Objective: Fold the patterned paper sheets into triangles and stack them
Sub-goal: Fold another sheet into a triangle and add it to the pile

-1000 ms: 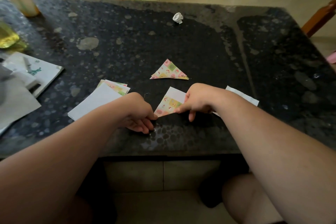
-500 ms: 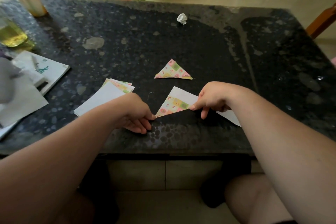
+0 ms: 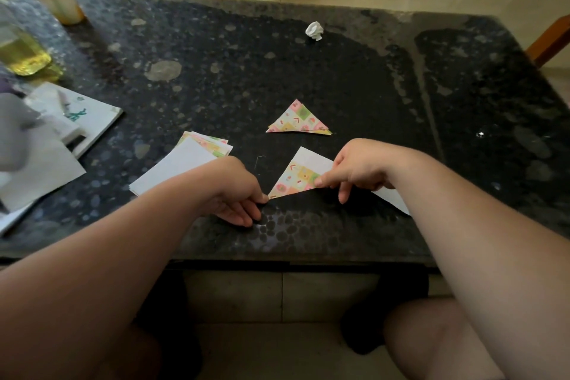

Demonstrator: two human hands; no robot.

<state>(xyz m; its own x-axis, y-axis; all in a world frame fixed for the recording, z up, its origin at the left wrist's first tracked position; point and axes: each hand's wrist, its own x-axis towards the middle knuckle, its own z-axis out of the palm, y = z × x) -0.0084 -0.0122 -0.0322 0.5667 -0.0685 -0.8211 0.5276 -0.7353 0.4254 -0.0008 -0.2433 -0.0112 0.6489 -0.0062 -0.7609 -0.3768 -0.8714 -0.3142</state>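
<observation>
My left hand (image 3: pixel 237 194) pinches a corner of the sheet (image 3: pixel 296 177), my right hand (image 3: pixel 357 170) its flap, to line up the edges

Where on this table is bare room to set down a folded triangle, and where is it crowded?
Bare: between the folded triangle and the crumpled paper ball; also the table right of the right hand. Crowded: the left side with sheet stack and booklet, and around the half-folded sheet.

Gripped sheet (image 3: pixel 303 174) is thin matt paper, printed one side, plain white reverse; table (image 3: pixel 308 77) under the grip is speckled polished stone, dull-stained beyond it.
</observation>
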